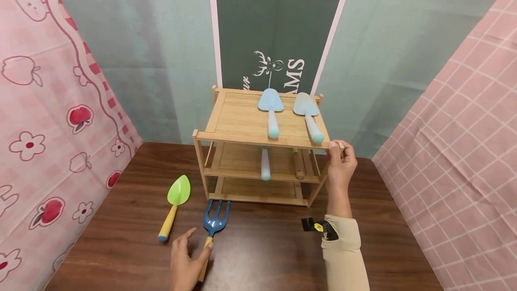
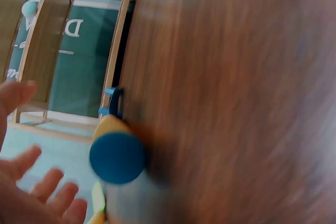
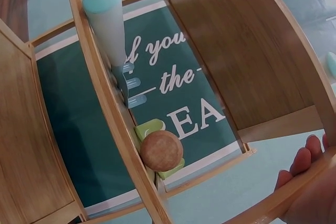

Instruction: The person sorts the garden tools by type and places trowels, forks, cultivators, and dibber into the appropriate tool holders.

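My left hand (image 1: 186, 259) hovers around the yellow handle of a blue hand fork (image 1: 215, 222) on the table. In the left wrist view its fingers are spread and apart from the fork's blue handle end (image 2: 116, 158). To its left lies a green trowel (image 1: 179, 191) with a yellow handle. My right hand (image 1: 341, 169) grips the front right corner of a three-tier wooden rack (image 1: 238, 116). On the top shelf lie a blue trowel (image 1: 270, 100) and a paler trowel (image 1: 305, 104).
The middle shelf carries a small pale-handled fork (image 3: 107, 30) and a green tool with a wooden handle (image 3: 161, 150). Fabric curtains (image 1: 169, 57) enclose the brown table (image 1: 258, 246) at the back and on both sides.
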The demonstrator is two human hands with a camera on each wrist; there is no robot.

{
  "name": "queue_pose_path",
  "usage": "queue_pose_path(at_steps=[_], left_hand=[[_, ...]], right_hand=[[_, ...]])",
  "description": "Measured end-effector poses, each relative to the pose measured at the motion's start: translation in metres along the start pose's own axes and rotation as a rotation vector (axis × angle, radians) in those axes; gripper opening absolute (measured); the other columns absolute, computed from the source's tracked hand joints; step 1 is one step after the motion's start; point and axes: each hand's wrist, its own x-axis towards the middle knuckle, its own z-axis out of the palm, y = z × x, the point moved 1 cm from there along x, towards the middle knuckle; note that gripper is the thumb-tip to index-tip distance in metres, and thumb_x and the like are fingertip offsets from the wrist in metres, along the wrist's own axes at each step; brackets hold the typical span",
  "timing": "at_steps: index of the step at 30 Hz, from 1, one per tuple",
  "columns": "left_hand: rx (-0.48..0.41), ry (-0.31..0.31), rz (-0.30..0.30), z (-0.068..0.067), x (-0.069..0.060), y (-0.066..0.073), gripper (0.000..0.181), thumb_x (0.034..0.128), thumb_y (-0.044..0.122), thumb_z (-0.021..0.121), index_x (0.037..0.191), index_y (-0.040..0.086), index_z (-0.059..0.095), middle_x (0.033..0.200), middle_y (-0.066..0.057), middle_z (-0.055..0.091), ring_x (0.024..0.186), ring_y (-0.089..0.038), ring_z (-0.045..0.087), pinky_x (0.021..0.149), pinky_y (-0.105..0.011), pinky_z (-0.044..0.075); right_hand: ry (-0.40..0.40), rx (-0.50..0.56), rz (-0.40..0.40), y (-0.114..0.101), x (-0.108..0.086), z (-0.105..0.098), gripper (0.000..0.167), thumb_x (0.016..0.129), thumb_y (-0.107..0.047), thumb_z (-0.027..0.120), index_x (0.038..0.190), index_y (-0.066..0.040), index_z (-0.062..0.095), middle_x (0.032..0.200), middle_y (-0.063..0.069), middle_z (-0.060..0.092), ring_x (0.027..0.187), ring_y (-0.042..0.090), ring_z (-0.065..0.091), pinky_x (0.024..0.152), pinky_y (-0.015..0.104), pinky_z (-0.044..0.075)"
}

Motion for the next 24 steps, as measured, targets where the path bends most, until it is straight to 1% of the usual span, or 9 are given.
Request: queue_pose_path(at_steps=[3, 4, 6, 9, 11, 14, 18, 24], left_hand=[[-0.039, 0.009, -0.096, 0.002, -0.003, -0.002, 0.056, 0.0761, 0.027, 0.076, 0.122, 0.001, 0.056, 0.120, -0.026, 0.042, 0.107, -0.041, 0.038, 0.084, -0.057, 0.034], [-0.046, 0.012, -0.119, 0.003, -0.003, -0.003, 0.055, 0.0761, 0.027, 0.076, 0.121, 0.000, 0.057, 0.120, -0.026, 0.042, 0.108, -0.043, 0.037, 0.084, -0.057, 0.033], [-0.055, 0.013, -0.157, 0.005, -0.005, -0.005, 0.054, 0.0754, 0.027, 0.076, 0.119, 0.000, 0.059, 0.121, -0.026, 0.043, 0.109, -0.044, 0.035, 0.086, -0.057, 0.030], [-0.054, 0.013, -0.193, 0.009, -0.008, -0.007, 0.053, 0.0736, 0.026, 0.078, 0.116, -0.001, 0.061, 0.122, -0.025, 0.043, 0.111, -0.046, 0.031, 0.087, -0.057, 0.027], [-0.049, 0.003, -0.214, 0.012, -0.009, -0.008, 0.054, 0.0725, 0.026, 0.079, 0.115, -0.002, 0.061, 0.122, -0.025, 0.041, 0.112, -0.046, 0.027, 0.087, -0.057, 0.026], [-0.036, 0.000, -0.239, 0.016, -0.010, -0.009, 0.053, 0.0702, 0.023, 0.080, 0.113, -0.002, 0.062, 0.121, -0.025, 0.039, 0.110, -0.045, 0.026, 0.086, -0.057, 0.025], [0.005, 0.005, -0.262, 0.020, -0.010, -0.009, 0.052, 0.0667, 0.020, 0.080, 0.110, -0.003, 0.064, 0.118, -0.027, 0.041, 0.105, -0.045, 0.028, 0.084, -0.055, 0.024], [0.078, 0.010, -0.249, 0.023, -0.012, -0.010, 0.053, 0.0640, 0.019, 0.081, 0.108, -0.006, 0.064, 0.112, -0.029, 0.044, 0.103, -0.048, 0.031, 0.085, -0.055, 0.023]], right_hand=[[0.010, 0.003, -0.007, 0.000, 0.000, -0.001, 0.005, 0.086, 0.001, 0.061, 0.090, 0.000, 0.062, 0.072, 0.005, 0.057, 0.064, 0.016, 0.050, 0.062, 0.024, 0.042], [0.012, 0.001, -0.009, 0.000, 0.000, -0.001, 0.005, 0.086, 0.001, 0.060, 0.090, -0.001, 0.062, 0.072, 0.005, 0.057, 0.064, 0.016, 0.050, 0.062, 0.023, 0.042], [0.009, 0.000, -0.011, 0.000, 0.000, -0.002, 0.005, 0.086, 0.001, 0.060, 0.090, 0.000, 0.062, 0.071, 0.005, 0.057, 0.064, 0.016, 0.050, 0.062, 0.023, 0.042], [0.001, -0.007, -0.011, 0.000, -0.001, -0.002, 0.004, 0.086, 0.000, 0.061, 0.090, 0.000, 0.061, 0.072, 0.005, 0.056, 0.064, 0.015, 0.050, 0.062, 0.023, 0.042], [-0.002, -0.010, -0.012, 0.000, -0.001, -0.002, 0.004, 0.086, -0.001, 0.061, 0.089, 0.001, 0.061, 0.071, 0.005, 0.056, 0.063, 0.014, 0.050, 0.062, 0.023, 0.042], [-0.001, -0.002, -0.015, 0.001, -0.001, -0.001, 0.004, 0.086, 0.000, 0.061, 0.089, 0.001, 0.061, 0.071, 0.004, 0.057, 0.063, 0.013, 0.051, 0.061, 0.023, 0.042], [-0.001, 0.021, -0.017, 0.001, 0.000, 0.001, 0.004, 0.086, 0.001, 0.061, 0.089, 0.002, 0.061, 0.070, 0.004, 0.057, 0.062, 0.014, 0.052, 0.060, 0.023, 0.041], [0.000, 0.023, -0.008, 0.002, 0.000, 0.000, 0.004, 0.086, 0.002, 0.061, 0.089, 0.000, 0.062, 0.070, 0.004, 0.058, 0.063, 0.015, 0.052, 0.060, 0.024, 0.041]])
